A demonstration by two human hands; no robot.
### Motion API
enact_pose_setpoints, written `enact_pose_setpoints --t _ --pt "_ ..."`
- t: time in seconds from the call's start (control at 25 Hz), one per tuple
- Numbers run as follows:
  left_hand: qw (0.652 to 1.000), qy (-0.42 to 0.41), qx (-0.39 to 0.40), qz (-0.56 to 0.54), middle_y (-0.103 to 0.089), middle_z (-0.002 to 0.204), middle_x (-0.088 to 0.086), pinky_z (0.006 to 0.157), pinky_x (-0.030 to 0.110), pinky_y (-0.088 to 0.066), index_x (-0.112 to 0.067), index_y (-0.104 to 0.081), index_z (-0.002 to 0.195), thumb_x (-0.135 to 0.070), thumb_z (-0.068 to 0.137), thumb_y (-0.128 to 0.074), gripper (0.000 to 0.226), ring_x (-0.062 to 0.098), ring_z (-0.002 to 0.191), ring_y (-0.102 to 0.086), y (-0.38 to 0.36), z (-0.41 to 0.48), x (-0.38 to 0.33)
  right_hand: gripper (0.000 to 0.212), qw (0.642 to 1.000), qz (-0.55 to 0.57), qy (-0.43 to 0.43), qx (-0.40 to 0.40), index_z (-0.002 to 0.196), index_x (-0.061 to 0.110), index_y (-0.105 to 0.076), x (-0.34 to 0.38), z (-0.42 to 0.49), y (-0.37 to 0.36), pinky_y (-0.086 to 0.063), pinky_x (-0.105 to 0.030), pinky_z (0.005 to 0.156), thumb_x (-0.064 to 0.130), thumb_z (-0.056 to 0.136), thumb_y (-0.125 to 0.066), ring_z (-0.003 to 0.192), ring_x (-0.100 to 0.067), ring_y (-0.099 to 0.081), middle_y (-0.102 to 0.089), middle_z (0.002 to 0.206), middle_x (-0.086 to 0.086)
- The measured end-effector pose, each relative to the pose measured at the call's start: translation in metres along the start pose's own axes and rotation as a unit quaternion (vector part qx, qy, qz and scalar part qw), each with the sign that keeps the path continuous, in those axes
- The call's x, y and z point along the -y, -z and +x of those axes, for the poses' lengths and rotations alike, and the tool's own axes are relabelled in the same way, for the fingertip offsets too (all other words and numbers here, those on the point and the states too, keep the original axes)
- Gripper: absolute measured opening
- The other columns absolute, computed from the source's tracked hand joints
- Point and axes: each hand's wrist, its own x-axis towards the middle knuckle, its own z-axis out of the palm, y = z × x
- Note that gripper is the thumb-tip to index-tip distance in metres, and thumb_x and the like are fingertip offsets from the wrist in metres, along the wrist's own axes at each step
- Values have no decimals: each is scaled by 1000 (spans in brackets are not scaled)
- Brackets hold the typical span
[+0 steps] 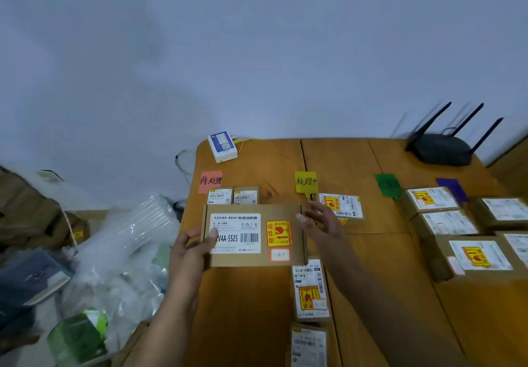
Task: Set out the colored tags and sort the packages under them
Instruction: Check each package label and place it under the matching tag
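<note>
Four tags are out in a row along the far part of the wooden table (257, 295): pink tag (211, 181) at 11 o'clock from the held box, yellow tag (306, 181) at 1 o'clock, green tag (387, 185) and purple tag (452, 188) further round toward 2 o'clock. Tag-setting looks finished. Left hand (194, 248) grips the left edge of a flat cardboard box (254, 235), thumb lying on its white label, fingers curled underneath; box is lifted level over the table, under the pink tag. Right hand (320, 221) sits just off the box's right edge at 3 o'clock, fingers spread and loose, holding nothing; whether a fingertip brushes the cardboard is hard to say through the blur. Sorted so far: two small packages (233, 196) directly under pink, one labelled package (341, 205) under yellow, a cluster of boxes (445, 222) under green and purple at far right, exact columns unclear at the frame edge. Left to do: this box needs a spot, likely pink column by position, and two more packages (311, 289) at 5 o'clock near the table's near edge appear unsorted. Roughly two-thirds through, by my estimate. Router (441, 148) and a white device (223, 146) sit at the back, not part of the job
</note>
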Motion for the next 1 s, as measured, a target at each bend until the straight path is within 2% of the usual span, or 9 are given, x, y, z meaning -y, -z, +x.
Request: enact_pose_setpoints --t 0.08,0.2,0.28,0.4,0.48,0.64,0.8,0.92,1.0 --pt "998 -33 11 -48 -81 109 17 95 53 -60 -7 -61 124 -17 92 -78 38 37 101 -78 -33 -28 -33 45 999 17 17 41 140 43 -55 31 -11 36 -57 -28 87 37 98 -70 121 -12 -65 -63 140 2" --pt "993 -89 31 -71 -83 106 12 87 44 -63 -13 -67 115 -17 93 -76 24 31 99 -79 -86 -83 -74 47 997 8 63 44 141 46 -54 78 -34 99 -63 -42 93 31 99 -69 122 -20 -67 -66 135 5" --pt "989 -120 41 -79 -82 108 11 87 43 -63 -10 -67 119 -20 93 -75 28 28 98 -80 -115 -117 -90 52 994 21 95 51 147 44 -52 104 -46 138 -63 -48 95 29 100 -68 121 -21 -70 -70 136 6" --pt "983 -150 50 -93 -82 110 12 86 44 -64 -7 -64 127 -23 93 -76 40 25 93 -80 -143 -154 -103 51 990 33 128 56 145 45 -54 131 -63 184 -65 -42 90 28 99 -70 113 -16 -75 -74 132 7" --pt "981 -167 49 -91 -81 113 12 86 44 -62 -8 -65 127 -25 94 -73 38 31 105 -77 -159 -176 -105 50 987 42 144 64 143 45 -55 140 -73 213 -65 -35 86 29 98 -71 107 -12 -77 -75 128 7" --pt "979 -184 58 -70 -78 119 11 98 53 -57 -11 -65 131 -31 99 -66 38 36 120 -70 -175 -208 -102 56 984 34 161 66 149 42 -52 140 -88 254 -62 -39 95 31 97 -71 109 -7 -76 -77 126 9" --pt "968 -232 94 -6 -80 118 4 86 40 -62 -18 -71 130 -32 103 -61 32 26 110 -75 -170 -226 -104 59 981 43 174 71 152 41 -49 135 -93 270 -61 -42 98 31 98 -71 115 -12 -75 -75 130 8" --pt "958 -267 103 26 -81 116 1 78 31 -62 -23 -73 130 -33 104 -59 31 19 103 -79 -158 -233 -118 57 980 50 178 79 150 47 -49 135 -97 267 -64 -24 78 34 98 -70 110 -5 -75 -78 123 14" --pt "955 -279 95 34 -81 115 2 76 29 -64 -24 -74 129 -33 105 -58 31 18 102 -79 -148 -235 -124 50 981 56 165 87 139 58 -51 137 -102 258 -60 -15 68 35 99 -69 105 1 -75 -79 116 22"
